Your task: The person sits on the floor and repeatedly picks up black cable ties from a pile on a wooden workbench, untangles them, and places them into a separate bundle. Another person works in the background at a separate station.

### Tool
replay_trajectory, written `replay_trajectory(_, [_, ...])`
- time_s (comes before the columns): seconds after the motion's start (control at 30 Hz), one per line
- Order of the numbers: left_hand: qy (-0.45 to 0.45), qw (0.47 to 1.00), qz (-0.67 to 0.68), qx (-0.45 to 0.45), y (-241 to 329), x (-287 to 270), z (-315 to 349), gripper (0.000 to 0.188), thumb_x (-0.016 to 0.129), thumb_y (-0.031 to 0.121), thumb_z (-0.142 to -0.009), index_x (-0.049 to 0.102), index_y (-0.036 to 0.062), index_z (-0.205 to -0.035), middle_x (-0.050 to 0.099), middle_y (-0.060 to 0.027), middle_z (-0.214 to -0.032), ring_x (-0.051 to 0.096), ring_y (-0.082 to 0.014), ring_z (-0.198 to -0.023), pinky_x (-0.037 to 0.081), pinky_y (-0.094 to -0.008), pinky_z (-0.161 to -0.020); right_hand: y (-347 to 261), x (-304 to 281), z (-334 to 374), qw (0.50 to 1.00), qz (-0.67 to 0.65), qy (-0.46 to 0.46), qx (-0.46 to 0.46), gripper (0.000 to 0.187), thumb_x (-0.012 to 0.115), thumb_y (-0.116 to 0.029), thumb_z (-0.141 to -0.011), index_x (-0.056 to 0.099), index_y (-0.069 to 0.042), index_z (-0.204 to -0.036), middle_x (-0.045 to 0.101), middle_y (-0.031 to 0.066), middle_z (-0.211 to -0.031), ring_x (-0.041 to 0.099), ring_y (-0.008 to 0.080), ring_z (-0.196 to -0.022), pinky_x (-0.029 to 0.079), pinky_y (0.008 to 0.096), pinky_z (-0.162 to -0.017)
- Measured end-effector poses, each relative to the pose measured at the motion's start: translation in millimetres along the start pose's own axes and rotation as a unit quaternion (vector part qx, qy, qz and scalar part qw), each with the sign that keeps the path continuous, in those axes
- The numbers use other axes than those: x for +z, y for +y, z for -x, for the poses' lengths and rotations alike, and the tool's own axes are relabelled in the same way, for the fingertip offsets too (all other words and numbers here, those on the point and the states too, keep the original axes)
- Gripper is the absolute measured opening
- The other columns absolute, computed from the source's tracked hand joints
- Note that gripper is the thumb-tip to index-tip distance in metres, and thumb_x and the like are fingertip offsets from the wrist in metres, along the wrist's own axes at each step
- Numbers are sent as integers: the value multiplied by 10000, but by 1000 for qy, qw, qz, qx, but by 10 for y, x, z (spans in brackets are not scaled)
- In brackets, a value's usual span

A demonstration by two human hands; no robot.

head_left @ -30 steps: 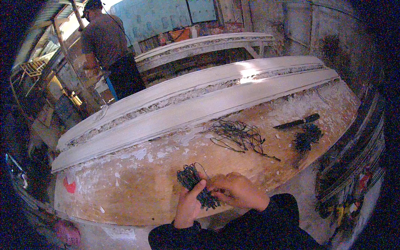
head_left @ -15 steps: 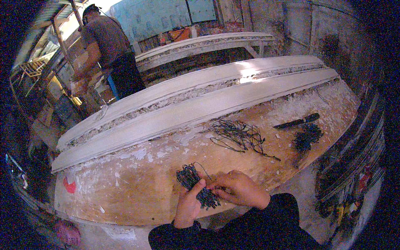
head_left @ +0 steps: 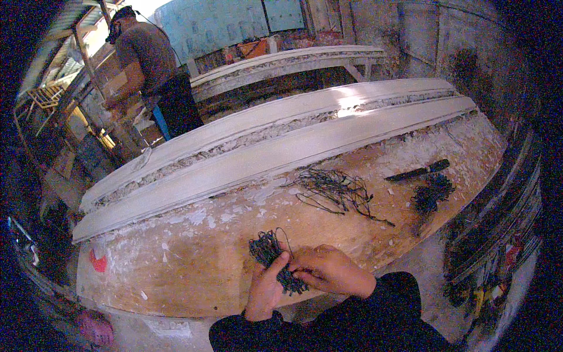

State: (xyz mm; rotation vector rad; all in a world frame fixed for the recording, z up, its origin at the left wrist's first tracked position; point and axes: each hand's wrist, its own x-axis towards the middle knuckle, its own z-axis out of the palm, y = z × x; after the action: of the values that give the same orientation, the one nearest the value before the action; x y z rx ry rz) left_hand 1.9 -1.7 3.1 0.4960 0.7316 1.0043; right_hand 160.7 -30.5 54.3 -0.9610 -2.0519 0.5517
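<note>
Fingers of the left hand (head_left: 269, 284) are gripping a dark cord bundle (head_left: 265, 250) over the bench (head_left: 193, 264); those of the right hand (head_left: 334, 270) are pinching a strand (head_left: 289, 243) beside it, while a knife (head_left: 417, 172) is lying farther right.

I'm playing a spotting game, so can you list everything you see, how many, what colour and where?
Held cords: 1 bundle, dark, in the left hand
Loose cords: 1 tangle, dark, mid-table
Bundled cords: 1 bunch, dark, below the knife
Knife: 1, black, table's right
Table: 1, brown with white flecks, centre
White strips: 2, white, table's far side
Red patch: 1, red, table's left end
Bench: 1, whitish, behind
Panel: 1, blue, top
Co-worker: 1, dark clothes, upper left
Clutter: uncountable, mixed colours, dim right side
Left hand: 1, black sleeve, around the held cords
Right hand: 1, black sleeve, beside them
</note>
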Motion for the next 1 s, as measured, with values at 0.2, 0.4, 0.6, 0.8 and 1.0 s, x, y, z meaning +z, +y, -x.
replay_trajectory(0.2, [-53, 997, -36, 49, 11, 58, 38, 206, 578, 77, -835, 523, 65, -1034, 557, -4, -883, 521, -106, -783, 449, -253, -721, 9, 1, 0, 1000, 15, -3, -3, 175, 618, -77, -726, 553, -58, -888, 571, 101, -807, 580, 305, -710, 455, 384, -620])
replay_trajectory(0.4, [-51, 996, -56, 49, 33, 75, 58, 208, 590, 88, -830, 518, 65, -1024, 555, -2, -887, 522, -109, -787, 446, -249, -718, 16, -3, 9, 999, 7, -31, 18, 162, 609, -90, -734, 557, -65, -885, 573, 101, -826, 577, 310, -745, 453, 392, -645])
replay_trajectory(0.6, [-37, 996, -59, 54, 27, 80, 61, 206, 597, 81, -825, 529, 65, -1019, 567, -6, -901, 543, -113, -799, 453, -248, -702, -4, 7, 24, 999, 26, -31, 19, 125, 593, -98, -750, 555, -75, -868, 562, 87, -839, 567, 297, -793, 443, 394, -692])
replay_trajectory(0.8, [-40, 996, -56, 49, 8, 57, 57, 212, 593, 68, -825, 536, 62, -1029, 576, -12, -916, 556, -119, -797, 461, -248, -683, -16, 7, 21, 998, 37, -52, 27, 106, 583, -104, -763, 560, -80, -864, 563, 76, -832, 569, 285, -778, 446, 382, -692])
replay_trajectory(1.0, [-55, 996, -55, 41, 2, 4, 16, 225, 596, 70, -823, 532, 54, -1038, 571, -11, -917, 553, -118, -797, 459, -240, -676, -33, 7, 18, 998, 30, -43, 18, 92, 578, -100, -768, 569, -81, -858, 565, 81, -804, 569, 290, -766, 444, 388, -697])
